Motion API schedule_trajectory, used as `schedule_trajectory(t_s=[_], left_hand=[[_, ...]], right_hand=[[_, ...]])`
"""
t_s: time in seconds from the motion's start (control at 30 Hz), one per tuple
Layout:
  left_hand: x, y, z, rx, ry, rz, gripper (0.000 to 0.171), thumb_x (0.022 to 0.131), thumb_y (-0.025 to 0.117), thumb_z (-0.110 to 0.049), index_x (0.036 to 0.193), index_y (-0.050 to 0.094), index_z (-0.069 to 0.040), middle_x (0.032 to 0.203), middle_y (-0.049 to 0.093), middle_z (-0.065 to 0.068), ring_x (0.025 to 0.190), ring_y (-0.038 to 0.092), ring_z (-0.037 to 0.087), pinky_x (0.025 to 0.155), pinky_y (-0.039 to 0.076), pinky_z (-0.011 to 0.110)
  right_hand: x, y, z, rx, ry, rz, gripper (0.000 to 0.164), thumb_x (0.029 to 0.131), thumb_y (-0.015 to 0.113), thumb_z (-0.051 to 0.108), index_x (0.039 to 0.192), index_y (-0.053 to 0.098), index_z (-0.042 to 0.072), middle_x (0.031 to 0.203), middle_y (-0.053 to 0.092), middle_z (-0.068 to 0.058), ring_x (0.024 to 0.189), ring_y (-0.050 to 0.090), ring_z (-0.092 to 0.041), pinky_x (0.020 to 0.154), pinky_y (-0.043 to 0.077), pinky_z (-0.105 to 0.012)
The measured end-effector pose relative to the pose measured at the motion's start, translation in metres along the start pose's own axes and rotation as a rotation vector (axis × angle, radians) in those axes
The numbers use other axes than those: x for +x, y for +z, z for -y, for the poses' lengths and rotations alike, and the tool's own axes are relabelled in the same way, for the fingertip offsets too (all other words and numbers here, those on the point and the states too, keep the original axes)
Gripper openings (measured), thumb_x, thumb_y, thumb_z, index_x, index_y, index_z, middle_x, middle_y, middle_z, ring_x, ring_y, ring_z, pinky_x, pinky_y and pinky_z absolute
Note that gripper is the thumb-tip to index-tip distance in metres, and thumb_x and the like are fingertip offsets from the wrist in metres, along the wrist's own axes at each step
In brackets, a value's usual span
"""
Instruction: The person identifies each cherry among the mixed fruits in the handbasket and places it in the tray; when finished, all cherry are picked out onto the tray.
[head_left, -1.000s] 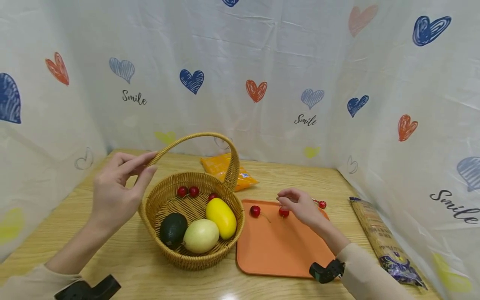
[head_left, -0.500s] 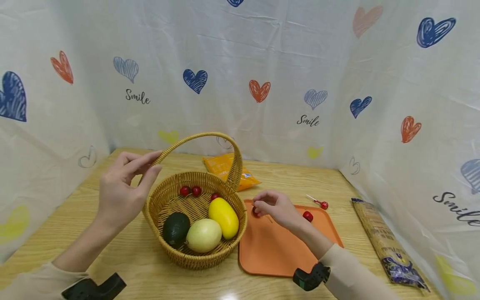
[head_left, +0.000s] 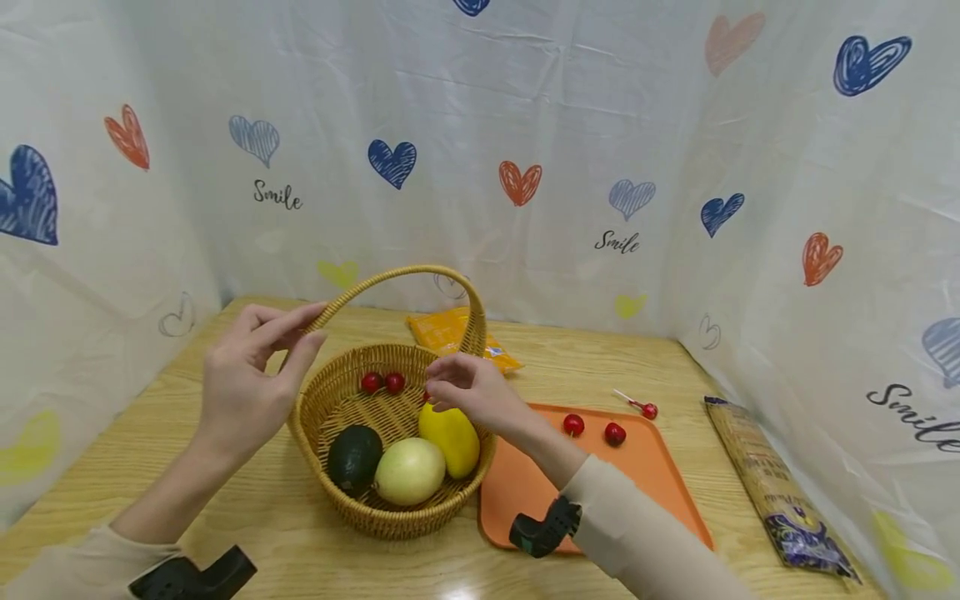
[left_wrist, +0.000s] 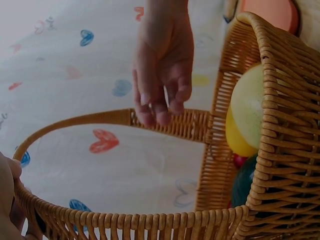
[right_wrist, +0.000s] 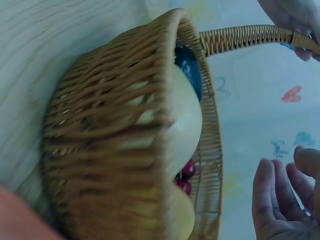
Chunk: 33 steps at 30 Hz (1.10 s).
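My left hand (head_left: pixel 251 375) pinches the handle (head_left: pixel 397 271) of a wicker basket (head_left: pixel 393 521) between thumb and fingers. Above the basket's right side hangs my right hand (head_left: pixel 476 392), fingers loosely bent with nothing visible in them; the right wrist view also shows these fingers (right_wrist: pixel 265 187) bare. Inside the basket lie a dark green avocado-like fruit (head_left: pixel 354 458), a pale green round fruit (head_left: pixel 410 472), a yellow mango-like fruit (head_left: pixel 453 442) and red cherries (head_left: pixel 372 382). The hand partly covers one cherry near the yellow fruit. Two cherries (head_left: pixel 615 433) rest on an orange tray (head_left: pixel 592 492).
An orange packet (head_left: pixel 442 327) lies behind the basket. Past the tray's far edge is a red lollipop (head_left: pixel 648 410) with a white stick. A long brown and purple bag (head_left: pixel 780 492) lies along the right side. Heart-printed curtains (head_left: pixel 450 125) enclose the wooden table (head_left: pixel 255 508).
My right hand reached the leftmost cherry on the tray, then moved left over the basket. That cherry is gone from the tray. The left hand has stayed on the handle.
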<state>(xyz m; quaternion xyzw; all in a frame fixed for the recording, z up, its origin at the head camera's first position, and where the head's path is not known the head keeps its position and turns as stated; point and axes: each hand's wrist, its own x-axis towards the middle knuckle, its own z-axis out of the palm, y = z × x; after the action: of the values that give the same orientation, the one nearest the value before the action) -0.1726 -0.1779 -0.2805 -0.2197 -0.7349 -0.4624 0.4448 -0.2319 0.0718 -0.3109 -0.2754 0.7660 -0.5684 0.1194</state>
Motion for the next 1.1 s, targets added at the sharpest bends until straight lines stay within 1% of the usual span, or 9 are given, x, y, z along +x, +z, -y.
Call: schedule_trajectory(t_s=[0.2,0.3,0.37,0.43,0.57,0.67,0.83,0.97,1.1], left_hand=[[0.001,0.001,0.0,0.018,0.001,0.006,0.033,0.076,0.069,0.015,0.107,0.07,0.002,0.084,0.052,0.004,0.078,0.054,0.0,0.078,0.047,0.008],[0.0,-0.001,0.0,0.023,-0.003,0.008,0.033,0.077,0.069,0.014,0.108,0.07,0.002,0.085,0.051,0.004,0.079,0.054,0.0,0.078,0.047,0.008],[-0.001,-0.001,0.0,0.023,-0.001,0.011,0.032,0.077,0.069,0.014,0.108,0.07,0.002,0.085,0.052,0.004,0.079,0.054,0.0,0.078,0.047,0.008],[-0.001,-0.001,0.001,0.028,0.0,0.012,0.032,0.078,0.069,0.013,0.108,0.07,0.002,0.085,0.052,0.004,0.079,0.054,0.0,0.077,0.047,0.008],[0.0,-0.002,0.002,0.042,0.009,0.011,0.033,0.077,0.07,0.013,0.108,0.07,0.001,0.085,0.053,0.004,0.079,0.053,0.0,0.075,0.046,0.007],[0.001,-0.002,0.002,0.042,0.011,0.008,0.033,0.077,0.07,0.013,0.108,0.07,0.001,0.085,0.053,0.004,0.079,0.053,0.0,0.076,0.046,0.007],[0.003,-0.001,0.002,0.023,0.003,0.014,0.033,0.077,0.07,0.013,0.108,0.07,0.001,0.085,0.052,0.005,0.079,0.055,-0.001,0.078,0.047,0.008],[0.003,0.0,0.002,0.009,0.001,0.023,0.033,0.077,0.07,0.013,0.108,0.07,0.002,0.086,0.053,0.005,0.079,0.055,0.0,0.078,0.048,0.009],[0.003,-0.002,0.003,-0.001,-0.007,0.026,0.033,0.077,0.069,0.014,0.108,0.07,0.002,0.086,0.052,0.005,0.079,0.055,0.001,0.077,0.048,0.009]], right_hand=[[0.034,0.019,0.005,-0.126,0.079,0.011,0.03,0.093,0.061,0.019,0.12,0.059,0.006,0.107,0.062,-0.005,0.088,0.066,-0.022,0.079,0.056,-0.037],[0.049,0.024,0.004,-0.161,0.126,-0.011,0.032,0.092,0.062,0.022,0.121,0.058,0.009,0.108,0.061,-0.003,0.087,0.067,-0.02,0.074,0.056,-0.03],[0.057,0.027,0.003,-0.159,0.151,-0.029,0.034,0.093,0.062,0.022,0.123,0.057,0.007,0.109,0.061,-0.004,0.089,0.067,-0.021,0.072,0.056,-0.029],[0.062,0.029,0.001,-0.148,0.171,-0.039,0.036,0.093,0.062,0.021,0.125,0.056,0.005,0.11,0.061,-0.005,0.09,0.067,-0.023,0.074,0.056,-0.029],[0.07,0.033,-0.002,-0.13,0.198,-0.051,0.038,0.092,0.063,0.017,0.125,0.055,0.001,0.109,0.06,-0.007,0.093,0.066,-0.029,0.081,0.055,-0.037],[0.077,0.035,-0.004,-0.197,0.218,-0.083,0.036,0.091,0.064,0.018,0.122,0.057,0.002,0.107,0.061,-0.006,0.09,0.066,-0.027,0.081,0.055,-0.037],[0.089,0.035,-0.008,-0.296,0.258,-0.159,0.033,0.089,0.066,0.02,0.118,0.061,0.004,0.106,0.063,-0.006,0.084,0.066,-0.022,0.072,0.055,-0.03],[0.095,0.039,-0.011,-0.321,0.262,-0.189,0.031,0.089,0.066,0.018,0.116,0.062,0.004,0.109,0.063,-0.008,0.085,0.065,-0.021,0.071,0.055,-0.028],[0.102,0.049,-0.013,-0.439,0.305,-0.235,0.029,0.088,0.068,0.02,0.112,0.064,0.005,0.107,0.063,-0.005,0.09,0.061,-0.018,0.072,0.054,-0.026]])
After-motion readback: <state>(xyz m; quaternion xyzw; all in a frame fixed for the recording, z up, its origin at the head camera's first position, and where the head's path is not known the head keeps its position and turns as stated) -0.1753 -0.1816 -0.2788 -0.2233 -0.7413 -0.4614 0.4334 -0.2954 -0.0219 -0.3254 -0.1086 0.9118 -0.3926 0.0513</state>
